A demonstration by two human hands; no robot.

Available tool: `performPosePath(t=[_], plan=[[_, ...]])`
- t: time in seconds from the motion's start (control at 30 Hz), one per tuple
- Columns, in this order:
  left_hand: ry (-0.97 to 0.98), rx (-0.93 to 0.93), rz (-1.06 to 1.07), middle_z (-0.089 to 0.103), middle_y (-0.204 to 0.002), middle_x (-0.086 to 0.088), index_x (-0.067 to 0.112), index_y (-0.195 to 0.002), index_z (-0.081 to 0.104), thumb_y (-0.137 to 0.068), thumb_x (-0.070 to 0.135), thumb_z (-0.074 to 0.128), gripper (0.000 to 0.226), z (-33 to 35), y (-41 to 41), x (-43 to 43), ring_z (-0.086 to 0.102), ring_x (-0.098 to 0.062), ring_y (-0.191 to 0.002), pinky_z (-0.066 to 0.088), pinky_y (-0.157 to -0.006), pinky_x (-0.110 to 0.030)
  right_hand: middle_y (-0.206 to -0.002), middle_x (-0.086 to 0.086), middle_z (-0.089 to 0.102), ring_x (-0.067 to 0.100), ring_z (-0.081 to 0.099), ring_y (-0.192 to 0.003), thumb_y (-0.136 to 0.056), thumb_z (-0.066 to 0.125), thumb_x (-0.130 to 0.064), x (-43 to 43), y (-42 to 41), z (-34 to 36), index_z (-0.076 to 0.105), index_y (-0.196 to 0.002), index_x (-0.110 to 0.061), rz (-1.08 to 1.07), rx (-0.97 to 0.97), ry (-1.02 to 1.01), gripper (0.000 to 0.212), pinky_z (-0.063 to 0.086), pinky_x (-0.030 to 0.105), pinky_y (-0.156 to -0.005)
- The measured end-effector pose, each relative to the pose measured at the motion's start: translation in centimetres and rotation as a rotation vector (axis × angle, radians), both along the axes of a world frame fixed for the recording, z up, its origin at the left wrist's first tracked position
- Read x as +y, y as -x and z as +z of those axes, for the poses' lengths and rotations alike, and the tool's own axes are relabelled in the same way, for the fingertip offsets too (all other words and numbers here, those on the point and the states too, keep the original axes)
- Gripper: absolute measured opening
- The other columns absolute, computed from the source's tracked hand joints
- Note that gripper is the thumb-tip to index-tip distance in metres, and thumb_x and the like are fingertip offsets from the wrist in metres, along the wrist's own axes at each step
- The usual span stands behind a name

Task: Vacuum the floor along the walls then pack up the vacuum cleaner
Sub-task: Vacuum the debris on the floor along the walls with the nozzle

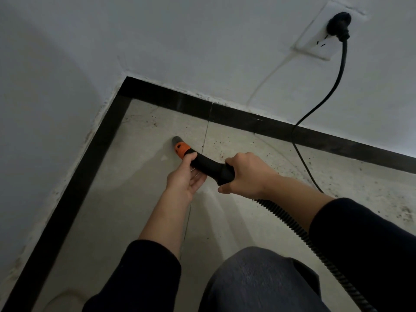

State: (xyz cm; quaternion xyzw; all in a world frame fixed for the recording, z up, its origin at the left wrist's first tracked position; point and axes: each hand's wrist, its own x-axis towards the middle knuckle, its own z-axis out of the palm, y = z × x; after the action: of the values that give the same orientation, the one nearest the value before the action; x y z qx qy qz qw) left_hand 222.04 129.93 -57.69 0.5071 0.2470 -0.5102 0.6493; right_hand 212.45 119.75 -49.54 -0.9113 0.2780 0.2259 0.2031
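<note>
Both hands hold the handle [209, 167]: right hand [246, 174] grips its bend, left hand [185, 179] cradles it behind the collar [182, 150], thumb on top. Nozzle [176, 140] sits low over the floor [146, 210] near the corner. Specks [227, 152] remain by the skirting [247, 122] and the plug [340, 24] is in, so vacuuming appears unfinished, packing not begun.

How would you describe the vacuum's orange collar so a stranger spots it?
Find the corner where black skirting strips meet. Nearby, the left hand and right hand hold a black vacuum handle. Its orange collar, past the left hand, is the only bright colour.
</note>
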Motion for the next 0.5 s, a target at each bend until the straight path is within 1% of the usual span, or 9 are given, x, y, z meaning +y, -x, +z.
performPosePath(t=[0.2, 0.3, 0.37, 0.43, 0.5], plan=[[0.005, 0.009, -0.047, 0.069, -0.101, -0.014, 0.002, -0.121, 0.059, -0.088, 0.028, 0.070, 0.044, 0.3, 1.9, -1.5, 0.068, -0.019, -0.090, 0.056, -0.059, -0.023, -0.073, -0.002, 0.057, 0.013, 0.055, -0.065, -0.078, 0.075, -0.039, -1.1, 2.0, 0.7, 0.061, -0.098, -0.016, -0.033, 0.028, 0.016, 0.033, 0.041, 0.023, -0.054], [0.014, 0.008, -0.064, 0.069, -0.101, -0.014, 0.002, -0.120, 0.059, -0.088, 0.028, 0.070, 0.043, 0.3, 2.7, -2.1, 0.068, -0.019, -0.091, 0.057, -0.057, -0.023, -0.075, 0.000, 0.061, 0.015, 0.060, -0.069, -0.078, 0.076, -0.040, -1.6, 3.0, 0.9, 0.063, -0.100, -0.017, -0.050, 0.033, 0.014, 0.035, 0.050, 0.026, -0.058], [0.009, 0.001, -0.073, 0.070, -0.098, -0.013, 0.003, -0.118, 0.060, -0.088, 0.027, 0.070, 0.040, 0.2, 3.0, -2.3, 0.068, -0.020, -0.091, 0.057, -0.060, -0.024, -0.076, 0.000, 0.063, 0.016, 0.062, -0.070, -0.077, 0.076, -0.040, -1.7, 3.5, 0.9, 0.063, -0.101, -0.017, -0.057, 0.034, 0.011, 0.036, 0.054, 0.029, -0.062], [0.009, -0.010, -0.086, 0.070, -0.097, -0.013, 0.002, -0.116, 0.060, -0.088, 0.027, 0.070, 0.038, 0.2, 3.3, -2.3, 0.068, -0.020, -0.092, 0.057, -0.063, -0.025, -0.076, 0.000, 0.062, 0.015, 0.061, -0.069, -0.077, 0.076, -0.040, -1.8, 3.8, 0.8, 0.063, -0.100, -0.017, -0.065, 0.035, 0.001, 0.035, 0.051, 0.028, -0.058], [0.010, -0.023, -0.094, 0.070, -0.097, -0.013, 0.002, -0.114, 0.060, -0.088, 0.026, 0.069, 0.036, 0.2, 3.4, -2.1, 0.068, -0.021, -0.092, 0.057, -0.061, -0.024, -0.073, -0.001, 0.059, 0.014, 0.058, -0.067, -0.077, 0.076, -0.040, -1.7, 4.0, 0.9, 0.061, -0.098, -0.018, -0.064, 0.036, -0.005, 0.033, 0.043, 0.023, -0.054]])
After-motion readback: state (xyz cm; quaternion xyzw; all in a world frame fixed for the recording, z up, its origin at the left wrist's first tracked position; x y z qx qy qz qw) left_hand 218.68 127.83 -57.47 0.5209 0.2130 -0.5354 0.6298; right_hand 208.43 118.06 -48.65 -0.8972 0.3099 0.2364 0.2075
